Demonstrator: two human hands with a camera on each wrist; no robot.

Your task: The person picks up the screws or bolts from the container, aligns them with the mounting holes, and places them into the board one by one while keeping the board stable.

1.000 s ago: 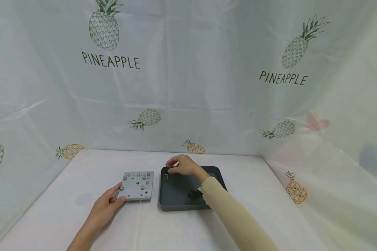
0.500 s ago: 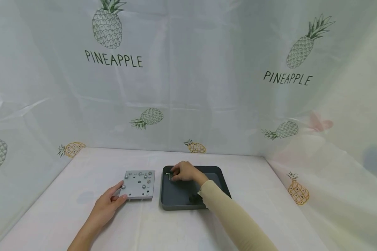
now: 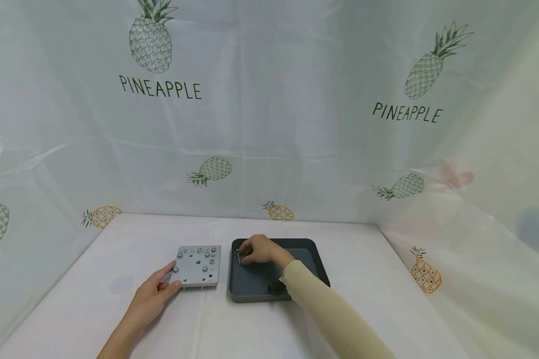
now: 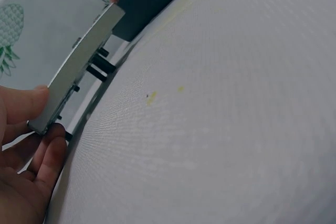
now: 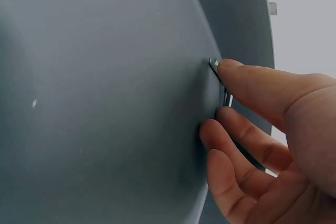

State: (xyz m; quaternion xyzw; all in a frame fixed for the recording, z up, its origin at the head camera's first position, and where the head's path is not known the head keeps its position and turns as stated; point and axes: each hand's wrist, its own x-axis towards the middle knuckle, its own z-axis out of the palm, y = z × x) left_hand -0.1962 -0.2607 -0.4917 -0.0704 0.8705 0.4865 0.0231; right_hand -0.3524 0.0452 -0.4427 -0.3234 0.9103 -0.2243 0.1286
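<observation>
A square grey metal plate with several screws and holes is on the left of the table. My left hand grips its left edge, thumb on the near corner and fingers beneath. Screw shafts stick out of the plate's underside in the left wrist view. My right hand is inside the dark grey tray, by its far left corner. Its thumb and a fingertip pinch a small metal screw close to the tray wall, partly hidden by the fingers.
Small black pieces lie at the tray's near side under my right forearm, partly covered. A white cloth covers the table, and a pineapple-print curtain hangs behind it and along the sides.
My right hand has come down lower into the tray's far left corner, its fingers now at the metal screw seen lying there before. My left hand and the plate have stayed in place.
</observation>
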